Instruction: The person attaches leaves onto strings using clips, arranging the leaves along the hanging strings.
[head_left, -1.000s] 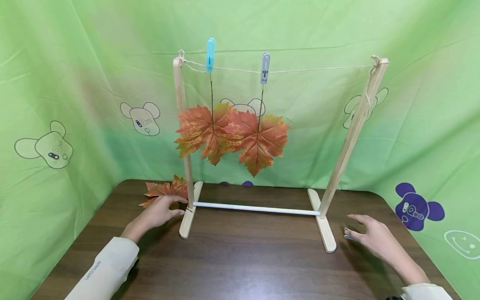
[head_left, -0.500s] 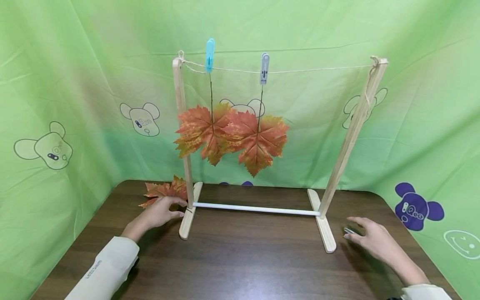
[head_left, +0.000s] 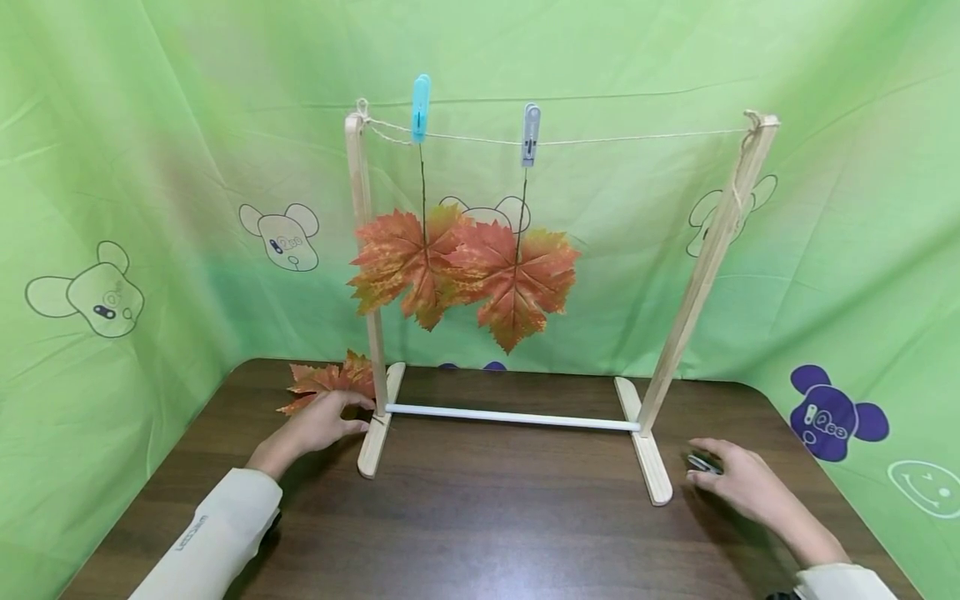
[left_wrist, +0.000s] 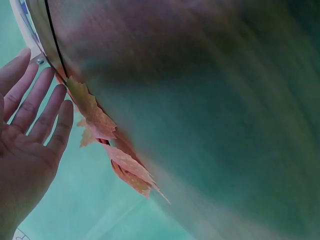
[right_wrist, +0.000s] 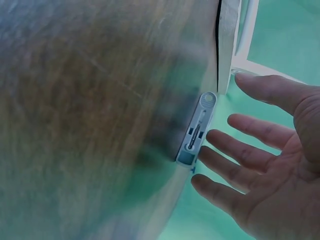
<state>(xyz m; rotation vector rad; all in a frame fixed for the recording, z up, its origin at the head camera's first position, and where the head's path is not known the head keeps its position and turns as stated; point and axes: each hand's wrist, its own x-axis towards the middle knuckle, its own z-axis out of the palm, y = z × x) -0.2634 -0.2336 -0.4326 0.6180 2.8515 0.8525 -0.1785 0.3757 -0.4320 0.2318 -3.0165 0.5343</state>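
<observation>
My left hand [head_left: 322,421] rests low at the table's left side, fingers extended. Close to its fingertips lies an orange-red artificial maple leaf [head_left: 333,381], whose dark stem [left_wrist: 56,42] shows in the left wrist view. At the right, my right hand [head_left: 742,479] has its fingers spread around a grey clothespin [right_wrist: 197,131] lying on the table; the fingers are not closed on it. Two more maple leaves hang by their stems from a string [head_left: 637,138]: the left leaf [head_left: 408,262] under a blue clothespin [head_left: 421,108], the right leaf [head_left: 517,283] under a grey-lilac clothespin [head_left: 530,133].
A wooden frame stands on the brown table [head_left: 495,517], with a left post [head_left: 360,179], a right post [head_left: 705,279] and a white crossbar [head_left: 510,417]. Its wooden feet [head_left: 652,467] lie between the hands. Green printed cloth [head_left: 600,50] surrounds the table.
My right hand has shifted slightly toward the near edge, and more of the grey clothespin shows between thumb and fingers. My left hand and the hanging leaves look almost unmoved.
</observation>
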